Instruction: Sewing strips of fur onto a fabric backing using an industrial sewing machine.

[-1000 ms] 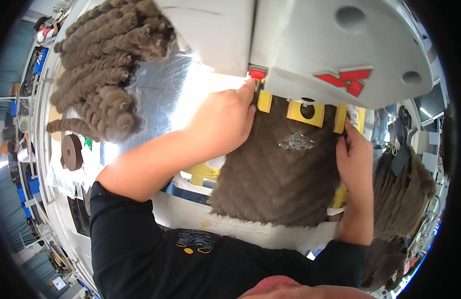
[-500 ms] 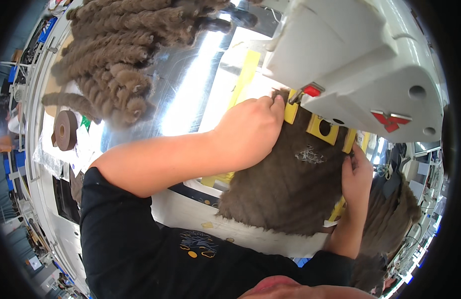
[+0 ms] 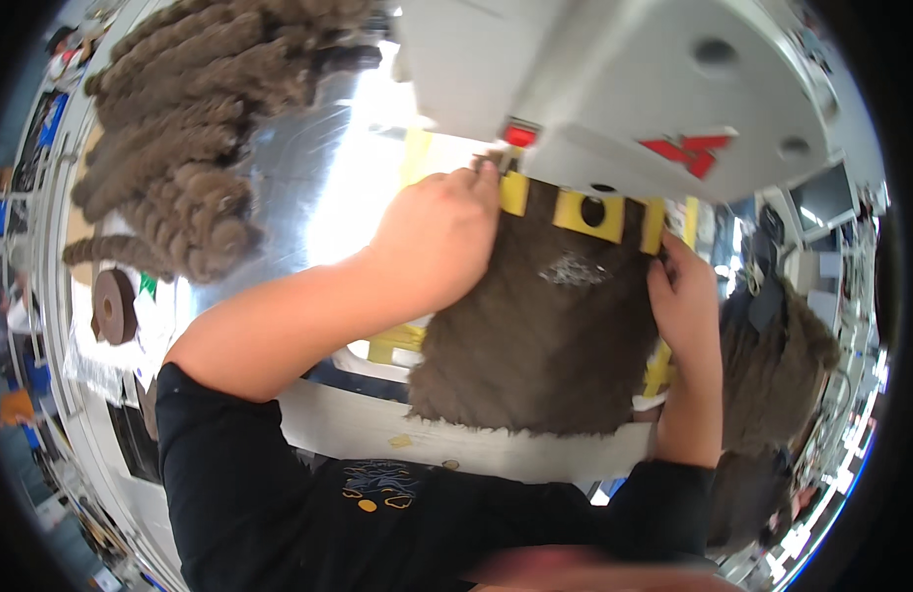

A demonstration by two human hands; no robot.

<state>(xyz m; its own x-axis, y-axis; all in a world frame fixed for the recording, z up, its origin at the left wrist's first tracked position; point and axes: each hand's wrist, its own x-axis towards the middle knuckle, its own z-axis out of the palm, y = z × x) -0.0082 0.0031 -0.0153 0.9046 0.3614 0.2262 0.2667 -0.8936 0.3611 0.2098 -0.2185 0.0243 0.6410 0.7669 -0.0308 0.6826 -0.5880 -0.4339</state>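
A brown fur piece (image 3: 545, 355) with a ragged near edge lies under the head of a white machine (image 3: 624, 109). My left hand (image 3: 441, 232) is closed at the fur's far left corner, its fingertips beside a yellow tab (image 3: 514, 193). At the far right edge, my right hand (image 3: 688, 286) pinches the fur just below another yellow strip (image 3: 654, 225). Between the hands, a yellow plate with a round dark hole (image 3: 577, 214) rests over the fur. A tangle of thin pale bits (image 3: 573, 270) sits on the fur below it.
Ribbed brown fur strips (image 3: 180, 138) are heaped at the far left on a shiny metal surface (image 3: 289, 187). A brown tape roll (image 3: 114, 306) stands near them by a plastic bag (image 3: 96, 360). More brown fur (image 3: 772, 375) hangs at the right.
The view has shifted, so the machine and fur appear further left and slightly straighter. Both hands keep their places at the fur's edges.
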